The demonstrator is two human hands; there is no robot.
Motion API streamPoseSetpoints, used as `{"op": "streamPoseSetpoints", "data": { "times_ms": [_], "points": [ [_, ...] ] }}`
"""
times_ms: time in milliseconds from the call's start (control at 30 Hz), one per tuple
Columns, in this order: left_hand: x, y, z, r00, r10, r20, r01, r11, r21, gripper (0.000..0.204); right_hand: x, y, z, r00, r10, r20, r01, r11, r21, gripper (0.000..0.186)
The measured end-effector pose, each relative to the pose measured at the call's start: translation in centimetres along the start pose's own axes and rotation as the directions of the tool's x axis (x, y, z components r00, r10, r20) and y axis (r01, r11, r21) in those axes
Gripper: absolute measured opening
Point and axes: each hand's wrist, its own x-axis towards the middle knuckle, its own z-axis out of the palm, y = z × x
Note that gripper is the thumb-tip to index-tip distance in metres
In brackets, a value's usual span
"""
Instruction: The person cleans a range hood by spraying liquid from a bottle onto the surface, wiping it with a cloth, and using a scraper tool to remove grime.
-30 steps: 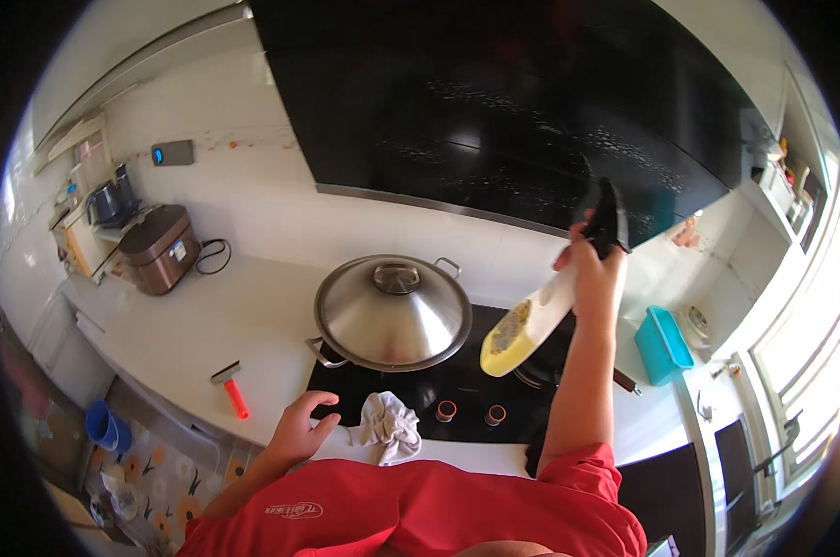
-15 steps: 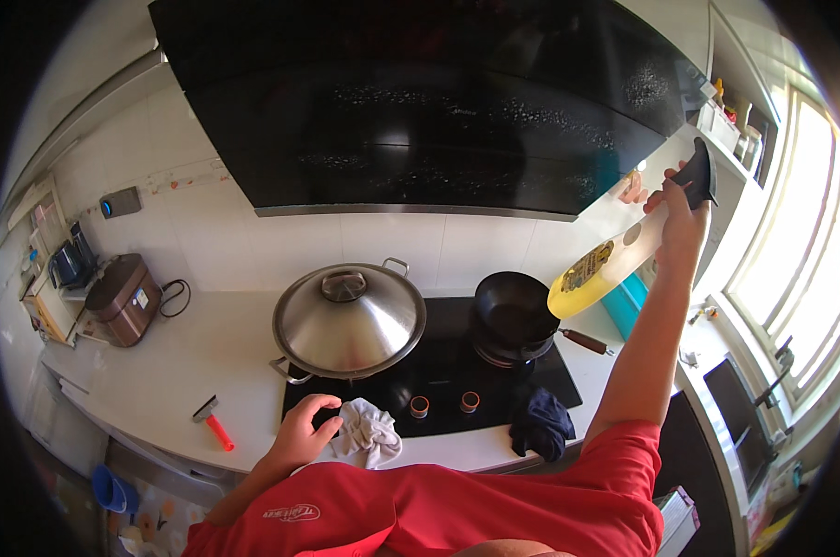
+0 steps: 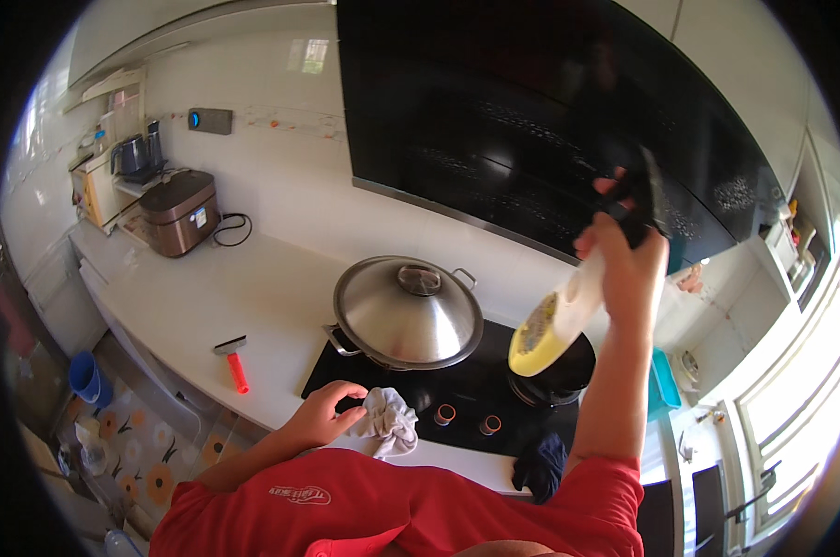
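My right hand (image 3: 631, 269) is raised over the right side of the stove, wrapped round the neck of a spray bottle (image 3: 542, 339) with yellow liquid in its base. The bottle's black trigger head is blurred, in front of the black range hood (image 3: 457, 121), whose surface carries patches of whitish droplets. My left hand (image 3: 322, 415) hovers by the counter's front edge, thumb and fingers apart, beside a crumpled pale cloth (image 3: 391, 425); whether they touch I cannot tell. Behind the bottle, a black pan (image 3: 582, 367) is partly hidden.
A wok under a domed steel lid (image 3: 383, 320) stands on the black cooktop (image 3: 466, 399). A dark cloth (image 3: 539, 467) lies at its front right. To the left are a red-handled scraper (image 3: 239, 373), a brown rice cooker (image 3: 180, 218) and, on the floor, a blue bucket (image 3: 89, 379).
The view has swung to the right. My right hand has brought the spray bottle leftward across the hood, and the bottle now overlaps the pan. My left hand stays near the pale cloth.
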Motion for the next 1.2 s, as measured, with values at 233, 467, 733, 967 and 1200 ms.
{"op": "streamPoseSetpoints", "data": {
  "times_ms": [233,467,733,967,1200],
  "points": [
    [-3.0,-3.0,-1.5,0.991,0.017,-0.134,-0.014,1.000,0.023,0.028,2.3,-2.3,9.3,0.994,-0.093,0.063,0.097,0.994,-0.057,0.030],
    [-6.2,-5.0,-3.2,0.959,-0.176,-0.223,0.174,0.984,-0.028,0.027,0.5,3.4,14.8,0.958,0.163,0.236,-0.126,0.978,-0.167,0.019],
    [-5.8,-6.2,-4.7,0.963,-0.219,-0.157,0.213,0.976,-0.052,0.026,-2.2,7.1,16.1,0.949,0.267,0.166,-0.252,0.962,-0.106,0.023],
    [-3.5,-7.8,-4.7,0.989,-0.145,0.004,0.144,0.983,-0.118,0.027,-5.1,9.9,17.0,0.891,0.406,0.201,-0.357,0.903,-0.239,0.031],
    [0.3,-6.7,-4.3,0.992,-0.041,0.121,0.064,0.980,-0.188,0.031,-7.1,12.3,18.7,0.890,0.442,0.110,-0.421,0.890,-0.172,0.021]
  ]
}}
